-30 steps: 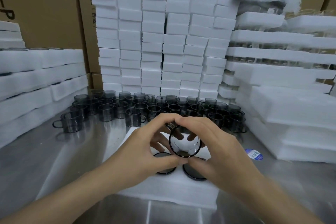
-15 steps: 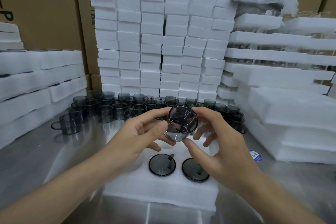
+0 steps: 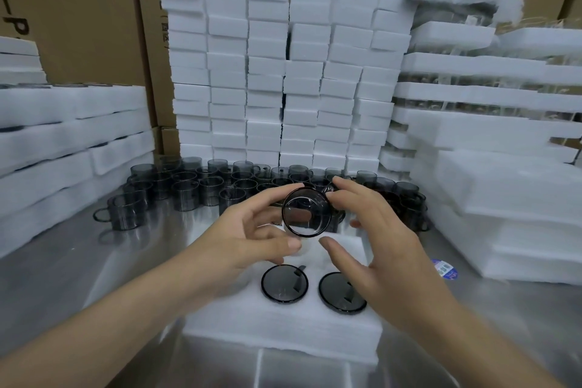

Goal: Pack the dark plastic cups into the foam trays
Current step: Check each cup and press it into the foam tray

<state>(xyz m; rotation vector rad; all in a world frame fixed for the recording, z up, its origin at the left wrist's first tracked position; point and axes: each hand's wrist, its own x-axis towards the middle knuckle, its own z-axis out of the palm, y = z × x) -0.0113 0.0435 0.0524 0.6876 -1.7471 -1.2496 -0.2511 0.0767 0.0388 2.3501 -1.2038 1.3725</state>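
Observation:
I hold one dark see-through plastic cup (image 3: 307, 211) in the air above the white foam tray (image 3: 283, 331), its round mouth turned toward me. My left hand (image 3: 248, 236) pinches the cup's left side between fingers and thumb. My right hand (image 3: 378, 246) has its fingertips on the cup's right side by the handle, with the thumb spread below. Two dark cups (image 3: 285, 283) (image 3: 341, 293) sit sunk in the tray's near holes, handles showing. My hands hide the tray's far holes. Behind the tray a crowd of loose dark cups (image 3: 201, 189) stands on the metal table.
Stacks of white foam blocks (image 3: 283, 88) form a wall at the back, in front of cardboard boxes (image 3: 78, 9). Foam tray stacks stand at the left (image 3: 63, 142) and right (image 3: 504, 198). A blue sticker (image 3: 444, 269) lies on the steel table (image 3: 78, 277).
Both hands have lifted the cup from just over the tray to a higher spot, turning it between the fingers. The two cups in the tray have not moved.

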